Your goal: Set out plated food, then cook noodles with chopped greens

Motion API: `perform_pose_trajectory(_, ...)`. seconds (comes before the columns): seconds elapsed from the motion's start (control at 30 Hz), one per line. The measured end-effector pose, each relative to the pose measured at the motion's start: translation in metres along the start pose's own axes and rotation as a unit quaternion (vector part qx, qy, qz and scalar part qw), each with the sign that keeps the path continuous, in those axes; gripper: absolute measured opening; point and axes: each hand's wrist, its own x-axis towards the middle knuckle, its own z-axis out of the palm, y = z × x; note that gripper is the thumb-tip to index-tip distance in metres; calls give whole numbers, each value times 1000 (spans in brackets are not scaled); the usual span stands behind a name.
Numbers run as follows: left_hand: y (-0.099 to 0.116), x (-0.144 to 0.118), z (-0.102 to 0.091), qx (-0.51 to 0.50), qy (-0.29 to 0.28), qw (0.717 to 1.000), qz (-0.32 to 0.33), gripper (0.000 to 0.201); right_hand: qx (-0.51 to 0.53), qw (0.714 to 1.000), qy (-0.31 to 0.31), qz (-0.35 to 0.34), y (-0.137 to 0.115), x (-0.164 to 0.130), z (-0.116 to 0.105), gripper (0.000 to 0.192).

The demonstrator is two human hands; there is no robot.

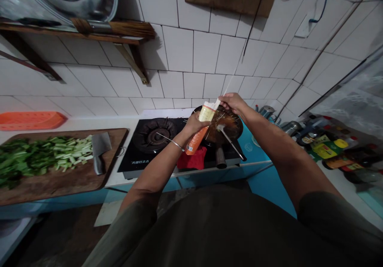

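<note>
My left hand (194, 124) is wrapped round an orange and yellow packet of dried noodles (196, 139), tilted with its torn top up and to the right. At that top, my right hand (232, 101) pinches a white flap of the paper wrapper (217, 103). A thin pale strand rises beside these fingers. Below and behind the packet sits a dark wok (241, 131) holding brownish liquid (229, 120), with thin dry noodle strands across it. A spatula (230, 141) leans in the wok, its handle over the front rim. The packet hides part of the wok's left side.
A black stove (131, 155) has a bare left burner (155, 135) with a stray noodle over it. A red cloth (191, 159) lies at its front. Leftward, chopped greens (38, 155) and a cleaver (100, 149) rest on a cutting board (60, 183). Bottles (332, 149) crowd the right counter.
</note>
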Motion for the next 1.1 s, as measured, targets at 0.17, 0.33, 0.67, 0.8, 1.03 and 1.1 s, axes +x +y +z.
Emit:
perform_pose_trajectory(0.17,-2,-10,-5,16,-16,999,-29,45,6,998,61,-15,-28,21,-33,23)
perform_pose_trajectory(0.33,-20,-13,-17,20,-13,998,-53,47,9,994,106,-21,-49,45,-62,22)
perform_pose_trajectory(0.67,-29,-19,-34,104,51,991,-72,42,15,985,170,-12,-48,55,-112,21)
perform_pose_trajectory(0.8,-29,-16,-36,114,58,989,-73,40,6,980,198,-7,-29,54,-126,24)
perform_pose_trajectory(1.03,-24,-8,-28,131,46,989,-57,45,-27,989,141,37,28,40,-68,20)
perform_pose_trajectory(1.1,-22,-7,-25,131,39,989,-53,48,-52,994,77,64,42,35,-50,17)
